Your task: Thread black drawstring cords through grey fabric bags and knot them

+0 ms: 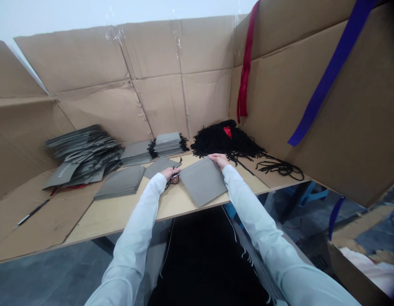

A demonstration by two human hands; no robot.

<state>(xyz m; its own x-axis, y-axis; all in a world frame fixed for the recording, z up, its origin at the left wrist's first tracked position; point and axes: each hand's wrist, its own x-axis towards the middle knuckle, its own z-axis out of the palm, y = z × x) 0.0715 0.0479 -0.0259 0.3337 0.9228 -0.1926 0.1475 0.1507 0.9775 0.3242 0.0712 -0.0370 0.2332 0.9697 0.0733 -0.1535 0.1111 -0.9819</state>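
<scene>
Your left hand (170,173) is pinching a black cord (168,184) (a small metal piece (175,175) is showing at your fingers, too small to name), while your right hand (218,160) is resting on the top edge of a flat grey bag (201,182), so your hands are apart. That bag is lying on the worktop (120,214), just beside a stack of grey bags (120,182). Farther left, you are facing a fanned bag pile (84,155), its lowest bag (61,175) showing pale writing too faint to read. A heap of black cords (222,139) is sitting beyond your right hand.
</scene>
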